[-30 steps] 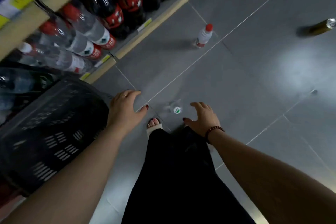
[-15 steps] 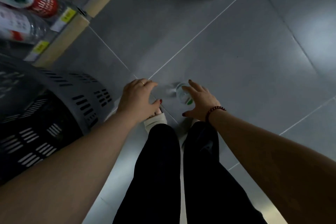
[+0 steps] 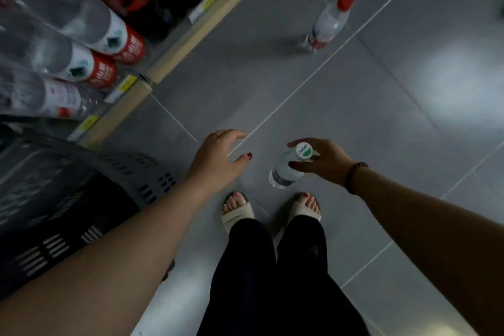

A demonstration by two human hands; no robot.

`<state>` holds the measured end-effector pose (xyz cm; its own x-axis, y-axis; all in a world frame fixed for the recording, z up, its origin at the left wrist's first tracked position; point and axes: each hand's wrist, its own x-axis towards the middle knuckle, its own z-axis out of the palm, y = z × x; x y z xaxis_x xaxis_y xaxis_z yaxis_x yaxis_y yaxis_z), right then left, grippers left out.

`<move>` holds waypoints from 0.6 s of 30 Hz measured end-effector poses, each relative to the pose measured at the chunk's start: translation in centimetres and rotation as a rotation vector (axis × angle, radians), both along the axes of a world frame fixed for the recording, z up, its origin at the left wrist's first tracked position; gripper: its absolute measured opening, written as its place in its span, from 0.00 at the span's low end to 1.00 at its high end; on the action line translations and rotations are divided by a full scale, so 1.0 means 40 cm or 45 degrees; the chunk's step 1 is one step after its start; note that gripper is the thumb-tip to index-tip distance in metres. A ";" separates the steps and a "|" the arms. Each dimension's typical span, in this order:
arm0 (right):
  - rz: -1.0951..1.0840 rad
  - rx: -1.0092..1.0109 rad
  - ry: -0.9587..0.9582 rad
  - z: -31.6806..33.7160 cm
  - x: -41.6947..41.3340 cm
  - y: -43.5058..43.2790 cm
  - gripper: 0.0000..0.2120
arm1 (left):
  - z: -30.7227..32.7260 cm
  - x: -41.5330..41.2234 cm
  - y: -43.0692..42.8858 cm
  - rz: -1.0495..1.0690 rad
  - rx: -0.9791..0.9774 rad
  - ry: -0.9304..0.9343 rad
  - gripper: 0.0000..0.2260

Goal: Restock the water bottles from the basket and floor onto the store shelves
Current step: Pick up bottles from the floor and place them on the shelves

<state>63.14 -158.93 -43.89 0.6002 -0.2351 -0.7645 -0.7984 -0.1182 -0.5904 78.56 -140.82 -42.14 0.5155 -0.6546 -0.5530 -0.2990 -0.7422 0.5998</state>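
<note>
Nearest the camera, the person's dark trousers and two sandalled feet stand on the grey tiled floor, with the dark plastic basket close on the left. Just beyond the feet, the right hand now pinches the small water bottle by its neck, fingers curled under the green-and-white cap; half a second ago that hand was only reaching over the cap. The bottle looks tipped and probably just off the tiles, though contact at its base cannot be made out. The left hand hangs beside it, spread and holding nothing, much as before. So one floor bottle seems secured and ready to carry to the shelf. Farther off, a red-capped bottle stands upright on the floor, well apart, likely the next pickup. At the far left, the shelf already holds large water bottles lying with red labels outward.
</note>
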 end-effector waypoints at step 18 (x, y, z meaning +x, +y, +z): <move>-0.797 0.465 -0.355 0.439 0.353 -0.223 0.02 | 0.379 0.093 -0.231 0.621 -0.265 0.927 0.32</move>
